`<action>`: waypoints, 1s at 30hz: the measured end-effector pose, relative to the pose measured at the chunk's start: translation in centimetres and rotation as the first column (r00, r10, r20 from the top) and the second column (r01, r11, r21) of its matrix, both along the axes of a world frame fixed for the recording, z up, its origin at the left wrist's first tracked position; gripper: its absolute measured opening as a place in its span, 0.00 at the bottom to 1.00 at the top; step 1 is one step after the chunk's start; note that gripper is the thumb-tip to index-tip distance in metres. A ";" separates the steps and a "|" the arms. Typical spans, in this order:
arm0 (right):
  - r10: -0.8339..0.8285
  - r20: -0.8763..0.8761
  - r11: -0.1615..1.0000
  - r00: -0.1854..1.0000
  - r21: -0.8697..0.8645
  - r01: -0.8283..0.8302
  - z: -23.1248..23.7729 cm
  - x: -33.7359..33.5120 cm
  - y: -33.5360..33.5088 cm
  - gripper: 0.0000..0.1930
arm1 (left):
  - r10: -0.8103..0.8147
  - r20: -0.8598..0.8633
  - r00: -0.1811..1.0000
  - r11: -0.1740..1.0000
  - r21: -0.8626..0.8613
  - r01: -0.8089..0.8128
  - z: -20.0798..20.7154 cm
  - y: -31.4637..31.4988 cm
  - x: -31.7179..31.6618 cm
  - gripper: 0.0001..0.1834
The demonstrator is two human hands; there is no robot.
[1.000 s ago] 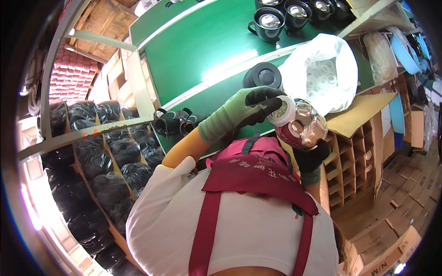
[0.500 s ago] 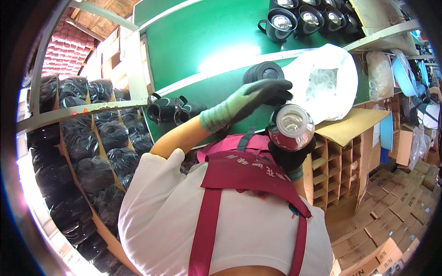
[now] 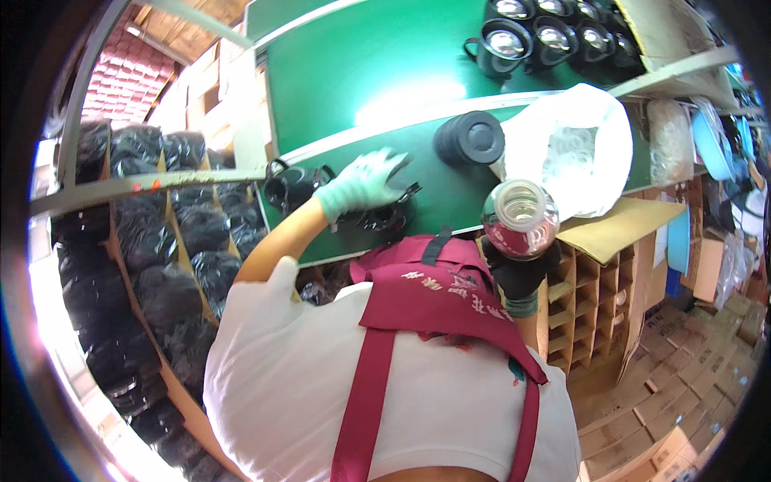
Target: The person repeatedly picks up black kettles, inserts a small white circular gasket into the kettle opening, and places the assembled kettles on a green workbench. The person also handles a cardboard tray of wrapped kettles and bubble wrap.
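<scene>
My right hand (image 3: 526, 271), in a dark-palmed glove, is wrapped round a shiny silvered glass flask liner (image 3: 514, 233), held upright at the front edge of the green bench. A clear ring (image 3: 519, 202) sits on its mouth. My left hand (image 3: 365, 185), in a pale green glove, is over the black jugs at the left, its fingers apart and a little blurred. Beneath it is one black jug (image 3: 387, 217); whether I touch it I cannot tell. Another black jug (image 3: 291, 189) stands farther left. A stack of black round lids (image 3: 474, 138) stands between my hands.
A white bag (image 3: 598, 104) of clear rings lies right of the lids. Several black jugs with silvery insides (image 3: 504, 44) stand at the far right of the green bench (image 3: 337, 76). Left are black-wrapped goods (image 3: 148, 241) between cardboard dividers; right, a divided carton (image 3: 590, 297).
My left hand has left the lid stack and moved left to the black jugs, its fingers spreading. My right hand still holds the flask liner at about the same place.
</scene>
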State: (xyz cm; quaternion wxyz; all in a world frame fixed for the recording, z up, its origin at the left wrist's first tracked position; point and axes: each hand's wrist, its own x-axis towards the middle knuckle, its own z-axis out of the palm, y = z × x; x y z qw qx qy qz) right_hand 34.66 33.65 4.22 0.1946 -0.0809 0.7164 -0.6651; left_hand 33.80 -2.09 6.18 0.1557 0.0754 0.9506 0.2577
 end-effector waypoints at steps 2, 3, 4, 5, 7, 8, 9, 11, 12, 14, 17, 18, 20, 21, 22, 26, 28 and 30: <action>-0.002 0.737 0.616 0.676 -0.532 0.581 -0.1 -0.2 -0.2 0.45 | -0.061 0.186 0.981 0.959 -0.260 0.109 -3.0 -0.3 3.6 0.35; -0.036 0.686 0.710 0.726 -0.494 0.502 -1.0 -0.4 0.1 0.45 | -0.052 0.244 0.968 0.954 -0.274 0.120 -4.4 0.0 4.2 0.36; -0.069 0.471 0.906 0.879 -0.339 0.253 -1.9 -0.4 0.7 0.44 | -0.056 0.226 0.972 0.922 -0.363 0.138 -5.8 0.5 4.2 0.36; -0.040 0.176 0.999 0.984 0.009 0.039 -2.8 -0.3 1.3 0.44 | -0.060 0.211 0.976 0.879 -0.451 0.152 -7.1 0.7 3.9 0.37; -0.014 -0.094 0.973 0.996 0.227 0.035 -1.8 -0.7 1.4 0.38 | -0.079 0.143 0.986 0.941 -0.315 0.121 -6.8 -0.4 3.0 0.35; -0.051 -0.189 0.973 0.981 0.211 0.091 -0.3 -1.1 0.8 0.33 | -0.002 0.128 0.992 0.979 -0.203 0.028 -4.9 -1.5 2.1 0.32; -0.042 -0.322 0.957 0.946 0.259 0.130 0.9 -1.4 0.4 0.28 | 0.070 0.125 0.990 0.995 -0.082 -0.060 -3.0 -3.0 1.3 0.29; 0.432 -0.622 0.658 0.653 0.712 0.244 2.9 -2.8 1.3 0.22 | 0.161 0.318 0.934 0.933 0.260 -0.249 -0.7 -8.4 0.9 0.29; 0.486 -0.571 0.586 0.662 0.774 0.237 1.4 -2.9 1.7 0.19 | 0.266 0.380 0.886 0.709 0.546 -0.447 -2.0 -10.3 2.7 0.28; 0.384 -0.448 0.712 0.807 0.701 0.050 -0.4 -3.1 2.5 0.19 | 0.237 0.511 0.826 0.298 0.771 -0.562 -0.4 -11.8 3.3 0.29; 0.110 0.302 0.903 0.947 -0.429 0.032 0.0 -3.0 0.8 0.29 | 0.097 0.490 0.866 0.428 0.766 -0.481 5.2 -7.4 0.3 0.31; 0.178 0.353 0.821 0.919 -0.569 0.059 0.4 -3.5 -0.4 0.33 | 0.045 0.483 0.875 0.484 0.755 -0.442 6.4 -6.0 -0.8 0.32; 0.247 0.290 0.766 0.925 -0.643 -0.003 2.7 -4.5 -2.6 0.37 | 0.063 0.387 0.920 0.554 0.753 -0.355 8.1 -1.6 -2.0 0.39; 0.216 0.184 0.837 0.959 -0.541 -0.085 -0.6 -5.4 -3.0 0.37 | 0.020 0.324 0.946 0.554 0.784 -0.280 9.5 0.1 -2.9 0.40; 0.244 0.083 0.808 0.966 -0.568 -0.155 -1.5 -6.8 -3.8 0.37 | 0.001 0.342 0.940 0.528 0.798 -0.291 10.1 0.4 -3.2 0.42; 0.220 -0.157 0.795 0.963 -0.543 -0.270 -3.2 -9.2 -3.2 0.35 | 0.017 0.224 0.974 0.669 0.721 -0.177 10.0 -1.2 -2.6 0.41; 0.228 -0.293 0.865 0.928 -0.378 -0.332 -1.0 -10.1 -2.8 0.30 | 0.046 0.197 0.979 0.701 0.692 -0.172 11.0 -0.6 -2.4 0.40; 0.219 -0.365 0.906 0.905 -0.267 -0.327 0.0 -11.0 -2.5 0.29 | 0.109 0.170 0.979 0.683 0.703 -0.198 10.2 -0.1 -2.4 0.38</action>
